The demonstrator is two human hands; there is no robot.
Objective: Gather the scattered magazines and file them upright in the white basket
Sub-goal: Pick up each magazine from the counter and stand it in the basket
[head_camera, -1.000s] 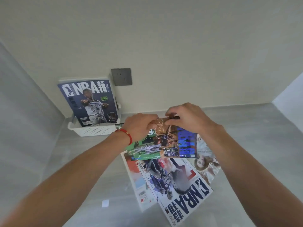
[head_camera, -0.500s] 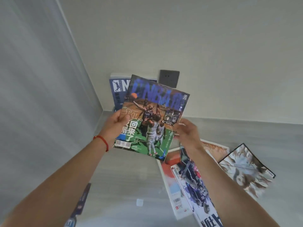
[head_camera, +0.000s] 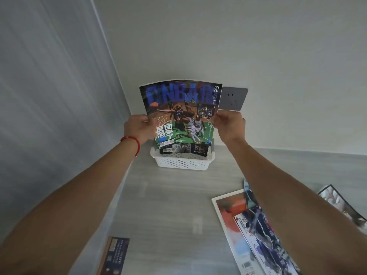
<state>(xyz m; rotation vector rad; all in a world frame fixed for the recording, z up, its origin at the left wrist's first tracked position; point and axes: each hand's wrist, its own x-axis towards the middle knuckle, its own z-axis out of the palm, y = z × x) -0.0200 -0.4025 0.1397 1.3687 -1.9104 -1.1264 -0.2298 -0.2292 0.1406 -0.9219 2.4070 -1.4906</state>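
I hold a blue and green NBA magazine [head_camera: 181, 114] upright by its two side edges, just above the white basket [head_camera: 182, 162] against the back wall. My left hand [head_camera: 138, 128] grips its left edge and my right hand [head_camera: 228, 124] grips its right edge. Behind its lower part, another magazine [head_camera: 184, 149] stands in the basket, mostly hidden. Two overlapping magazines [head_camera: 248, 231] lie flat at the lower right, partly under my right forearm, and a third magazine [head_camera: 341, 205] lies at the right edge.
A grey wall socket [head_camera: 234, 99] sits just right of the held magazine. A wall runs along the left side into the corner beside the basket. A dark magazine or booklet [head_camera: 116, 255] lies at the bottom left of the grey tabletop [head_camera: 168, 205].
Both hands lifted the blue and green magazine off the pile, turned it upright and carried it to the back, over the basket. The view swung left toward the corner.
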